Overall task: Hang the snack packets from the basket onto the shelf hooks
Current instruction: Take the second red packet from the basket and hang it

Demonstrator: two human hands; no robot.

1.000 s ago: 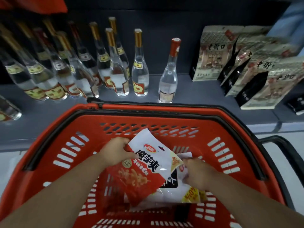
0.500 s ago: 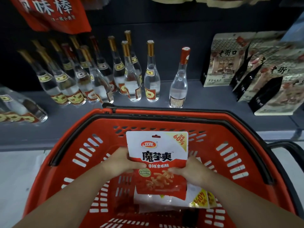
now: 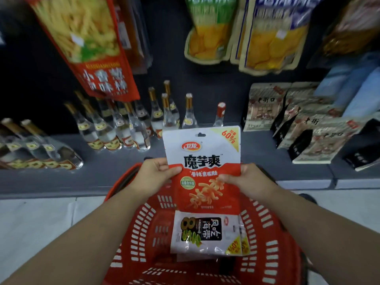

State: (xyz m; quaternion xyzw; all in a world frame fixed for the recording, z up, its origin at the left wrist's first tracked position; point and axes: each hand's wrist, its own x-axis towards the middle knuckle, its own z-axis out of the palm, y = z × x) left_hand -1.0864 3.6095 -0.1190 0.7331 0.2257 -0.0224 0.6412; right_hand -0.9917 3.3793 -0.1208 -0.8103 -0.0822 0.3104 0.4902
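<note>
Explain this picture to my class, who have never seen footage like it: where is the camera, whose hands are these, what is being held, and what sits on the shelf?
The camera is worn on a person's head, looking forward and down, so the two bare arms entering from below are the wearer's own. The left hand and right hand hold one red and white snack packet upright by its side edges, above a red basket. More packets lie in the basket. On the grey shelf behind stand clear bottles at left and beige bags at right. Above, other snack bags hang in front of the dark back panel; their hooks are out of view.
</note>
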